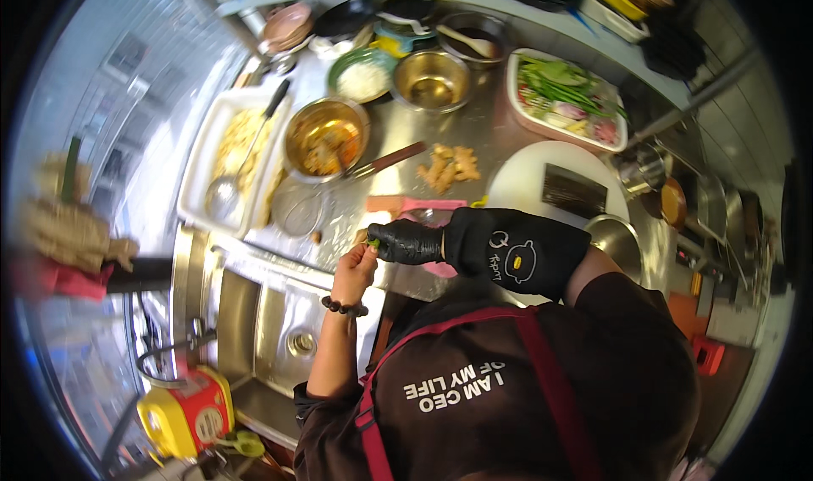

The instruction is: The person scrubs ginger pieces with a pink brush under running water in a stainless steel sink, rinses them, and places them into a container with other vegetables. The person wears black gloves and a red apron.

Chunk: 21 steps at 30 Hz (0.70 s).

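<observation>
My bare left hand (357, 270), with a beaded bracelet at the wrist, pinches a small green piece of vegetable (373, 243) between thumb and fingers. Touching it from the right is my right hand (406, 241), in a black glove below a black oversleeve; its fingers are curled at the same green piece, and what they hold is hidden. Both hands are above the counter near the sink's edge. Beyond them lie a pink-handled brush (416, 205), pieces of ginger root (449, 168) and a steel bowl (327, 139) with orange sauce and a wooden-handled utensil (394, 159) in it.
A steel sink (279, 316) lies at the lower left. Left of the bowl stands a white tray (190, 182) of pale food with a ladle (223, 196). At right are a cleaver blade (573, 191) on a round white board (517, 170) and a tub (565, 135) of vegetables.
</observation>
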Each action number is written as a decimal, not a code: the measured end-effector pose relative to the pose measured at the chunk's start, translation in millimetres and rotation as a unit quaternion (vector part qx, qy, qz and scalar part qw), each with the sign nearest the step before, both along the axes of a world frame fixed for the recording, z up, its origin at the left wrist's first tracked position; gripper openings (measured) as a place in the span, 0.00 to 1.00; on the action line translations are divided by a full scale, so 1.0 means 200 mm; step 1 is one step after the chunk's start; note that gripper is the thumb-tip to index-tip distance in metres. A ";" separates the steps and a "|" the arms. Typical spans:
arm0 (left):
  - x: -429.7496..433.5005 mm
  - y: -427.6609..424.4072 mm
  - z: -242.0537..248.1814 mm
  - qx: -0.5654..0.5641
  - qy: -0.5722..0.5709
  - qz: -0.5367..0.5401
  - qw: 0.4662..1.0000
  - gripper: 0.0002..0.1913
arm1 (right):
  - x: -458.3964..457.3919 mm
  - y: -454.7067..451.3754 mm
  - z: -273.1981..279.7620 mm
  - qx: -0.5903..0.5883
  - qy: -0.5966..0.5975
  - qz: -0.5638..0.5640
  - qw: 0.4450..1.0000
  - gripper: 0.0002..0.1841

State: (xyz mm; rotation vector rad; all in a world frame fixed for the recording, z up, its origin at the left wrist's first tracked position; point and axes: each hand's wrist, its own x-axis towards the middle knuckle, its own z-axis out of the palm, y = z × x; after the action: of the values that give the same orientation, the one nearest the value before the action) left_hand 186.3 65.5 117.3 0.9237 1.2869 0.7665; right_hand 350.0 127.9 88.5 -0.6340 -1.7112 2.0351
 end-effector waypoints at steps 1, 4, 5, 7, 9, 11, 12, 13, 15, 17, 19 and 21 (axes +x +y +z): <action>-0.07 -0.07 0.02 -0.021 -0.006 0.045 0.999 0.12 | -0.11 -0.03 0.03 -0.001 0.007 0.022 1.000 0.08; -0.27 -0.25 0.07 0.025 -0.024 0.157 0.987 0.14 | -0.42 -0.11 0.13 -0.030 0.017 0.059 0.998 0.09; -0.34 -0.31 0.09 0.034 -0.069 0.201 0.977 0.15 | -0.54 -0.14 0.16 -0.052 0.024 0.071 0.996 0.09; -0.49 -0.44 0.09 0.081 -0.300 0.253 0.916 0.17 | -0.74 -0.19 0.21 -0.102 0.042 0.097 0.989 0.10; -0.59 -0.54 0.13 0.139 -0.404 0.266 0.864 0.18 | -0.88 -0.23 0.27 -0.164 0.077 0.117 0.977 0.11; -0.68 -0.65 0.14 0.184 -0.399 0.305 0.845 0.19 | -1.00 -0.26 0.28 -0.218 0.109 0.129 0.961 0.12; -0.72 -0.70 0.14 0.197 -0.395 0.307 0.843 0.20 | -1.05 -0.28 0.28 -0.246 0.103 0.136 0.954 0.13; -0.76 -0.75 0.13 0.205 -0.374 0.317 0.847 0.20 | -1.10 -0.31 0.29 -0.273 0.096 0.140 0.947 0.13; -0.80 -0.81 0.11 0.213 -0.336 0.326 0.858 0.20 | -1.16 -0.36 0.30 -0.205 0.014 0.158 0.966 0.13; -0.84 -0.84 0.08 0.185 -0.265 0.354 0.878 0.18 | -1.21 -0.43 0.29 -0.145 -0.002 0.180 0.973 0.12; -0.85 -0.85 0.06 0.155 -0.217 0.388 0.883 0.15 | -1.24 -0.50 0.24 -0.065 0.000 0.172 0.983 0.14; -0.87 -0.85 0.00 0.056 -0.068 0.448 0.890 0.14 | -1.27 -0.55 0.18 0.108 -0.029 0.169 0.979 0.17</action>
State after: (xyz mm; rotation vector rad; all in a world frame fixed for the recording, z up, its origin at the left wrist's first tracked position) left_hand 13.1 -105.4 118.2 0.2985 1.5470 1.6032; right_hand 96.3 18.8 123.6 -0.3515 -2.1617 2.0171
